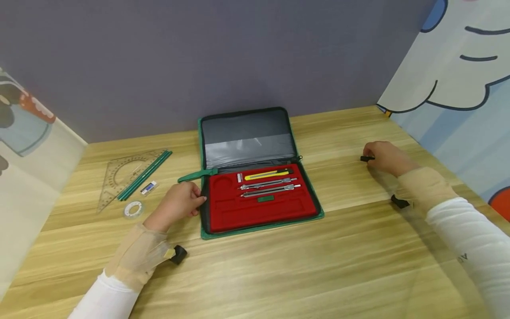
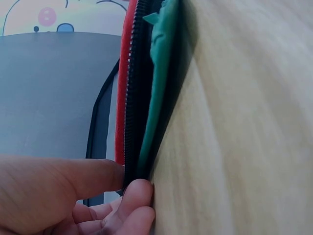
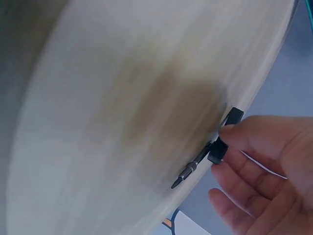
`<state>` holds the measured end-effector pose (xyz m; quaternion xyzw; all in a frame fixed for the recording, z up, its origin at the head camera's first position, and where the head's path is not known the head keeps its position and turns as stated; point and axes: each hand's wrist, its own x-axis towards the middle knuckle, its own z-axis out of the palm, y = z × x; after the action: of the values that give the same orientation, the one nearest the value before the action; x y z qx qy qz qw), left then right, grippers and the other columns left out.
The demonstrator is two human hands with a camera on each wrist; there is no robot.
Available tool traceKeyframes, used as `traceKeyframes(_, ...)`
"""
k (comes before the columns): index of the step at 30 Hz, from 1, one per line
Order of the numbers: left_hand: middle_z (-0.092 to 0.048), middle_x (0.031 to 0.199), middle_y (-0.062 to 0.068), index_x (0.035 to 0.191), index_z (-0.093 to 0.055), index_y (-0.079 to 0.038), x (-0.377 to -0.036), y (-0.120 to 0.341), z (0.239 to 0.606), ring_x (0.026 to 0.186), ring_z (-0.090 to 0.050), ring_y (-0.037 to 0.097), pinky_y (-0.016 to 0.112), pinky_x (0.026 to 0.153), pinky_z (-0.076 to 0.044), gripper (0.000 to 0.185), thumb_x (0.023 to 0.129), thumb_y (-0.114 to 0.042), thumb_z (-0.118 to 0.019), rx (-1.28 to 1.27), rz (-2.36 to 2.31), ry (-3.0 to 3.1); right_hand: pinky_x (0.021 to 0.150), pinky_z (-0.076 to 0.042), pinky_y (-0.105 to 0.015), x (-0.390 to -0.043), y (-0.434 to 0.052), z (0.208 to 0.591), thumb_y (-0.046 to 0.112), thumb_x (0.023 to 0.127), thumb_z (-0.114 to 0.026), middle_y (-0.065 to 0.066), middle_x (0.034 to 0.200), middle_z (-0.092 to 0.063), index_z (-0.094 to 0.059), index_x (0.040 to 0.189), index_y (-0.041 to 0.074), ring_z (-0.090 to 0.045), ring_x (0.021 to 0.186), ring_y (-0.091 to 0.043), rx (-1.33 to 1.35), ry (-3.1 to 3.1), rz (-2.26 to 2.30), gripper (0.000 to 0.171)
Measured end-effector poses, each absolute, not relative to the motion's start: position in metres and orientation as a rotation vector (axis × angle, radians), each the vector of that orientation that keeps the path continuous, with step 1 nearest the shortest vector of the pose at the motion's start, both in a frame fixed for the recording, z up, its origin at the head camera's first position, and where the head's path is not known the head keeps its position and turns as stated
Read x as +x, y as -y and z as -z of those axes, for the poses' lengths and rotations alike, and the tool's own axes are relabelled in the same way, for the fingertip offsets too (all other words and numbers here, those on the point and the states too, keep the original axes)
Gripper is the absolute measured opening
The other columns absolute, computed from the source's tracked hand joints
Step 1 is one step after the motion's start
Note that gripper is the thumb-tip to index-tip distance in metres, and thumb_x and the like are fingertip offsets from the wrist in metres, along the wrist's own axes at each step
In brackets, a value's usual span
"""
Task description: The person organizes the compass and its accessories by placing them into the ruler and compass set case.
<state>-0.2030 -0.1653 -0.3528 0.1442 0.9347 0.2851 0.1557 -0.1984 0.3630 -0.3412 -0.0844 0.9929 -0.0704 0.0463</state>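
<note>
A zip case (image 1: 264,208) in green and black lies spread on the table, its red tray (image 1: 235,217) facing up. My left hand (image 1: 177,204) pinches the case's left zip edge (image 2: 129,107) between thumb and fingers. At the right side of the table, my right hand (image 1: 388,158) pinches a small black block-like piece (image 3: 218,149). Right by it, a slim dark tool with a metal tip (image 3: 188,171) shows in the right wrist view; whether the hand holds it too is unclear. In the tray sit a yellow utility knife (image 1: 263,176), two metal compasses (image 1: 272,192), and a small green piece (image 1: 265,199).
Left of the case lie a clear set square (image 1: 113,175), green pencils (image 1: 145,175), an eraser (image 1: 148,188) and a tape roll (image 1: 133,209). A grey panel (image 1: 239,57) stands along the table's back edge. Printed walls (image 1: 458,84) flank the table (image 1: 279,274).
</note>
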Motion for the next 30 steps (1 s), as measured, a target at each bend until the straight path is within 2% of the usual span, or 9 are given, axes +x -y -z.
traceKeyframes(4,-0.059,0.071,0.008,0.087,-0.056,0.001,-0.204,0.165,0.353,0.052,-0.057,0.011,0.024,0.051,-0.05,0.013,0.091,-0.011,-0.06,0.41,-0.815,-2.674,0.069,-0.046,-0.049,-0.198,-0.363,0.342,-0.006,0.081,-0.06,-0.016,0.081,-0.062,-0.059,0.093,-0.007,-0.059,0.076,-0.031,-0.266,-3.03,0.231,0.013)
traceKeyframes(12,-0.059,0.069,0.008,0.089,-0.056,0.001,-0.206,0.165,0.353,0.052,-0.058,0.011,0.024,0.051,-0.05,0.014,0.091,-0.012,-0.06,0.386,-0.796,-2.669,0.07,-0.047,-0.049,-0.197,-0.352,0.341,-0.005,0.081,-0.064,-0.013,0.08,-0.063,-0.059,0.089,-0.004,-0.06,0.077,-0.031,-0.323,-3.04,0.268,0.009)
traceKeyframes(22,-0.059,0.063,0.006,0.089,-0.057,0.001,-0.207,0.165,0.353,0.051,-0.057,0.01,0.024,0.051,-0.049,0.014,0.091,-0.012,-0.06,0.386,-0.787,-2.667,0.07,-0.048,-0.046,-0.198,-0.314,0.339,-0.006,0.078,-0.063,-0.013,0.081,-0.064,-0.061,0.089,-0.003,-0.061,0.077,-0.029,-0.405,-3.04,0.373,0.012)
traceKeyframes(30,-0.059,0.06,0.005,0.089,-0.057,0.001,-0.207,0.165,0.353,0.05,-0.057,0.01,0.024,0.052,-0.049,0.014,0.091,-0.013,-0.06,0.389,-0.774,-2.669,0.067,-0.049,-0.039,-0.196,-0.282,0.336,-0.01,0.076,-0.067,-0.009,0.08,-0.064,-0.063,0.088,-0.002,-0.06,0.073,-0.022,-0.595,-3.038,0.457,0.015)
